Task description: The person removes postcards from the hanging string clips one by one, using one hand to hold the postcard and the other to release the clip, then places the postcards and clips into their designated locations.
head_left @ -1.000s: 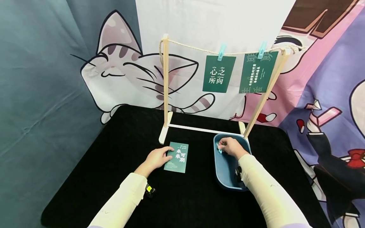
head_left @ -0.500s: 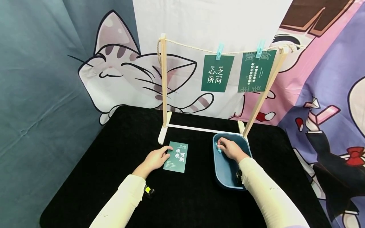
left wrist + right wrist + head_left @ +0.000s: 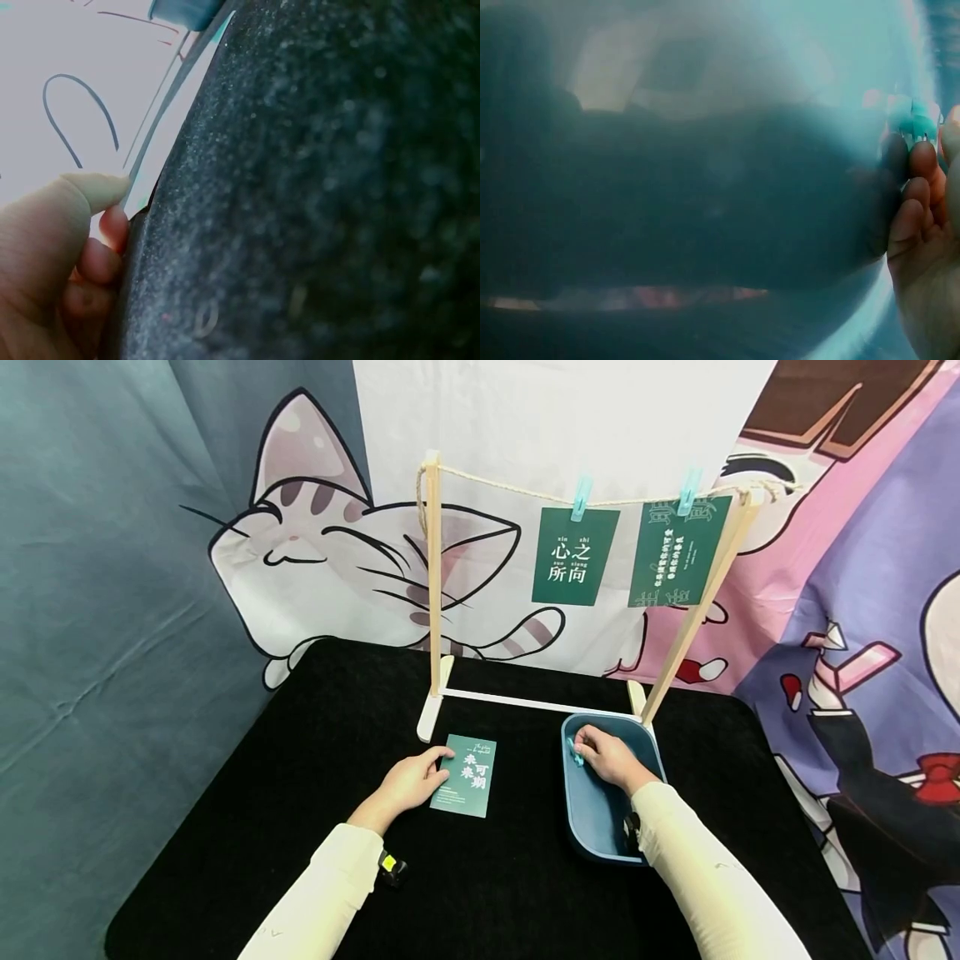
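A green card (image 3: pixel 472 789) with white lettering lies on the black cloth. My left hand (image 3: pixel 407 781) holds its left edge between thumb and forefinger; in the left wrist view the thumb (image 3: pixel 94 191) overlaps the card's near end, other fingers curled. Inside the blue bin (image 3: pixel 600 846), my right hand (image 3: pixel 611 757) pinches a light-blue clothespin (image 3: pixel 577 757) by the left wall. The right wrist view shows that clothespin (image 3: pixel 919 124) at the fingertips, partly hidden by them.
Behind the bin stands a wooden frame (image 3: pixel 435 585) with a rope (image 3: pixel 510 489) strung across. Two green cards hang from it by clothespins, one in the middle (image 3: pixel 573 581) and one near the right post (image 3: pixel 671 560). A cartoon-printed cloth hangs behind the table.
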Demonstrator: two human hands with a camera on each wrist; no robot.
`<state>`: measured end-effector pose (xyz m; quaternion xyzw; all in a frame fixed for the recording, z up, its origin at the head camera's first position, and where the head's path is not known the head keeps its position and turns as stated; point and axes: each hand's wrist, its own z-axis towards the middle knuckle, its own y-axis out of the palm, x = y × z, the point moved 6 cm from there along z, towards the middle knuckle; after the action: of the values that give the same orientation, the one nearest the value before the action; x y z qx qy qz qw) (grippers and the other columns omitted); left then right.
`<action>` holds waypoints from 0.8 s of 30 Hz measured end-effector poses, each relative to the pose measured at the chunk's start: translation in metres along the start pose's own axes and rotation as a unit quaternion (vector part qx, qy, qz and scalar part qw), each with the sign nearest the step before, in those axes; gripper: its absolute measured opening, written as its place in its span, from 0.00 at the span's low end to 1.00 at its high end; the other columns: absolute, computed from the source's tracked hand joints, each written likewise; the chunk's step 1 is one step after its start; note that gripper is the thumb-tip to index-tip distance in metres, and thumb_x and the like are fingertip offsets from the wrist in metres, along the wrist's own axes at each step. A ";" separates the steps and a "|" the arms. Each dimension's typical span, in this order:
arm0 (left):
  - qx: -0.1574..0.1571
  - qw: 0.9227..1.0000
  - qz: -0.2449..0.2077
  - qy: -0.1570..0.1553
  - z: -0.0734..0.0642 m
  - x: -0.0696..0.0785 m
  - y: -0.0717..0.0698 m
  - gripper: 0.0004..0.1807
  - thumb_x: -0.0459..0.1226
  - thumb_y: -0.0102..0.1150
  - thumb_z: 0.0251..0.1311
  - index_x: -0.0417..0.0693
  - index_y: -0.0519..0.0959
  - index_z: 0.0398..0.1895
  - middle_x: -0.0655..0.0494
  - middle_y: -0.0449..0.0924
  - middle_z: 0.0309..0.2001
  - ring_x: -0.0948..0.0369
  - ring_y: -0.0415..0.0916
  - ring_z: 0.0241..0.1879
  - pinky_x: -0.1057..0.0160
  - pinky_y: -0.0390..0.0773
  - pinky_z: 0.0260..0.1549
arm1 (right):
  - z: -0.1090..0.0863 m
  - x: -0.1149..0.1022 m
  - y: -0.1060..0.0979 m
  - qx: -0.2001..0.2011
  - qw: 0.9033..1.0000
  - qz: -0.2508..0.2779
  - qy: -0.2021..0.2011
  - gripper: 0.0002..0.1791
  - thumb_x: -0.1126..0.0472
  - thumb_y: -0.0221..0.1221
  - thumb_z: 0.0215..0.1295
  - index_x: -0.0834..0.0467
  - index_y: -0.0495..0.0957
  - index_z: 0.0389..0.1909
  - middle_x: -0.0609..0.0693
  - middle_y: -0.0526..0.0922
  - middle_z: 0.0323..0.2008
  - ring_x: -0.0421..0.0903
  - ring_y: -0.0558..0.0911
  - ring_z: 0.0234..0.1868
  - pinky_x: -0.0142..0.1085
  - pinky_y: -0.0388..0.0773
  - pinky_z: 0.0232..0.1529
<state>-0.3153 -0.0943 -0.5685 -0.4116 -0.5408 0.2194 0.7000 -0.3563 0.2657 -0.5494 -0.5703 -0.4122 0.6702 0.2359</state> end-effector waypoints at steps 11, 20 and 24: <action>0.010 1.000 0.000 -0.007 -0.007 0.002 0.001 0.16 0.41 0.64 0.66 0.57 0.79 0.56 0.67 0.68 0.21 0.68 0.65 0.20 0.65 0.68 0.23 | -0.007 0.006 -0.001 0.022 0.998 0.054 0.018 0.07 0.54 0.58 0.75 0.52 0.74 0.38 0.45 0.72 0.24 0.42 0.72 0.26 0.36 0.68 0.31; 0.053 0.998 -0.024 -0.018 -0.019 0.006 0.000 0.13 0.38 0.63 0.65 0.54 0.80 0.53 0.67 0.68 0.22 0.68 0.65 0.20 0.66 0.68 0.23 | -0.024 -0.023 -0.033 0.011 0.998 0.060 0.000 0.14 0.52 0.54 0.78 0.56 0.69 0.35 0.47 0.67 0.22 0.43 0.68 0.22 0.35 0.66 0.25; 0.088 0.995 -0.049 -0.023 -0.024 0.002 -0.006 0.10 0.36 0.63 0.64 0.52 0.82 0.48 0.68 0.67 0.21 0.69 0.64 0.20 0.66 0.68 0.23 | -0.034 -0.036 -0.050 0.001 0.993 0.120 -0.019 0.16 0.55 0.48 0.81 0.62 0.70 0.35 0.54 0.73 0.25 0.45 0.74 0.25 0.34 0.71 0.24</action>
<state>-0.2932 -0.1040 -0.5639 -0.3167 -0.5550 0.2414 0.7304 -0.3230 0.2740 -0.4884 -0.6030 -0.3442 0.7046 0.1462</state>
